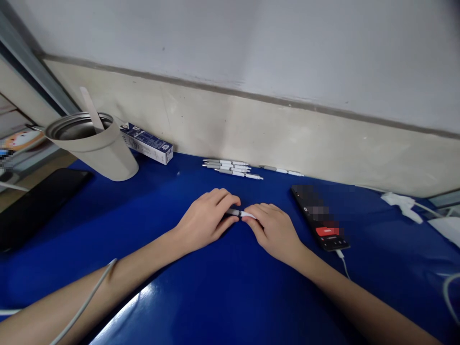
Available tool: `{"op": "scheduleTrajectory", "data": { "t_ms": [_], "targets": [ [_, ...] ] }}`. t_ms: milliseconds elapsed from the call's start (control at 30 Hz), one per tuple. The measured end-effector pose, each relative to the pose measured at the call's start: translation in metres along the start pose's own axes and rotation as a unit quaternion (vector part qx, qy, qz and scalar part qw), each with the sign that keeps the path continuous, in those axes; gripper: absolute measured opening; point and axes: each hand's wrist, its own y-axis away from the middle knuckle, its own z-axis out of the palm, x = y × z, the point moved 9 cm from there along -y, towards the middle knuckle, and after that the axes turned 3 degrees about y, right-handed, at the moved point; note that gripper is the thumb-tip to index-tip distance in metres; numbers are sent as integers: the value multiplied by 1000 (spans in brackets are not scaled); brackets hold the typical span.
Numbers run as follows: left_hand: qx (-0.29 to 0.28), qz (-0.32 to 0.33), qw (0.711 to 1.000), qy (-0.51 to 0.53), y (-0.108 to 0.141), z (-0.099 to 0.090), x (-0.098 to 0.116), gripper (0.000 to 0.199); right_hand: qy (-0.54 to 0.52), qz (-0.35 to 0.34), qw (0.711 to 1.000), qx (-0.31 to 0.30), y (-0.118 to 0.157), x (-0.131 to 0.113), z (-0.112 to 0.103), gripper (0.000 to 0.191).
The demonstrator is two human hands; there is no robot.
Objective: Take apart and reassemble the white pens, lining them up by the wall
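Here I've got left hand and right hand pinching opposite ends of one pen, likely for steadiness

Soft, dim light leaves white glare on the blue tabletop; pixelated patches mark the phone.

A glossy blue table with white glare stands against a pale grey wall with a cream lower band.

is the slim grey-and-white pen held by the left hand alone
No, the left hand holds the pen by its grey part, the right hand by its white.
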Motion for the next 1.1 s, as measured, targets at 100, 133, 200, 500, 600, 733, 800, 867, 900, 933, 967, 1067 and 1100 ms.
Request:
{"op": "scheduleTrajectory", "data": {
  "t_ms": [100,133,200,500,600,733,800,867,900,933,967,1067,1100],
  "targets": [
    [-10,-1,999,-35,0,3,0,22,-1,-4,1000,-1,0,0,0,26],
    [-10,-10,999,-42,0,3,-1,25,-1,-5,1000,-1,0,0,0,26],
    [-5,-22,999,-36,0,2,-3,25,1,-5,1000,2,1,0,0,26],
    [-9,-43,998,-33,0,4,-13,34,-30,-8,999,30,2,1,-3,22],
    [10,-71,997,-16,0,1,-20,35,-30,-10,998,49,4,1,-5,22],
    [14,-31,999,-15,-1,-1,-10,24,-4,-19,999,51,5,-4,-8,28],
    [3,-17,999,-37,0,0,-6,23,-1,-18,999,46,5,-7,-9,26],
    [-12,-4,998,-62,0,4,-2,24,-4,-12,999,40,4,-8,-10,23],
    [-17,5,997,-75,1,5,0,25,-6,-10,999,39,4,-8,-10,21],
    [-18,16,996,-88,1,6,2,25,-8,-8,999,38,4,-7,-9,20],
    [-14,28,994,-104,1,6,5,25,-9,-8,999,39,4,-7,-9,18],
    [19,73,985,-155,3,3,16,24,-29,-22,998,56,5,-8,-11,16],
    [32,88,981,-170,4,2,20,22,-42,-31,997,61,6,-9,-13,16]
  ]
}}
